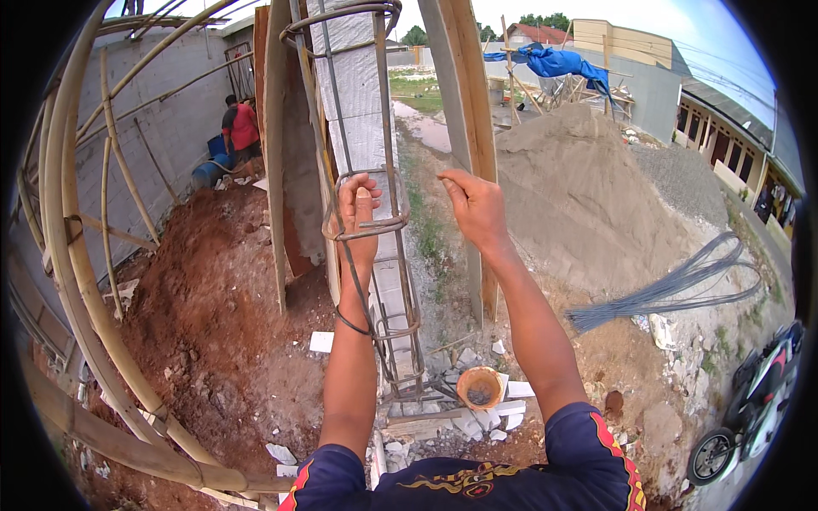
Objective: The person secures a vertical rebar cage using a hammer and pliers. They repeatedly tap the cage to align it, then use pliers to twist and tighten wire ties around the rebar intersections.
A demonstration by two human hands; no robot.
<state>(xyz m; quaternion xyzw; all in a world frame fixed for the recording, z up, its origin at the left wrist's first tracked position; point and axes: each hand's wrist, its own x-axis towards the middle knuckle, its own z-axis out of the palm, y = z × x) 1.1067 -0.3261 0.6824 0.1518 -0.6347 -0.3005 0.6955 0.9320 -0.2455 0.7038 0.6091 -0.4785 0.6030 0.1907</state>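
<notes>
A tall cage of steel reinforcing bars [392, 145] stands upright in front of me, with bent square stirrups around it. At one stirrup [383, 226] my left hand [359, 209] is closed, fingers curled toward the thumb; the stirrup's near side crosses in front of its palm. Whatever those fingers grip is hidden. To the right of the cage, my right hand [479, 209] is raised at the same height, thumb and forefinger pinched together. Anything in that pinch is too small to make out. A dark loop [351, 319] hangs round my left forearm.
Wooden boards [467, 94] flank the cage. Bamboo poles [81, 255] stand at left over red soil. Below are an orange bucket [481, 387] and rubble. Right lie a sand heap [579, 179], bundled steel rods [673, 285] and a motorcycle [750, 409]. A person [241, 128] works far left.
</notes>
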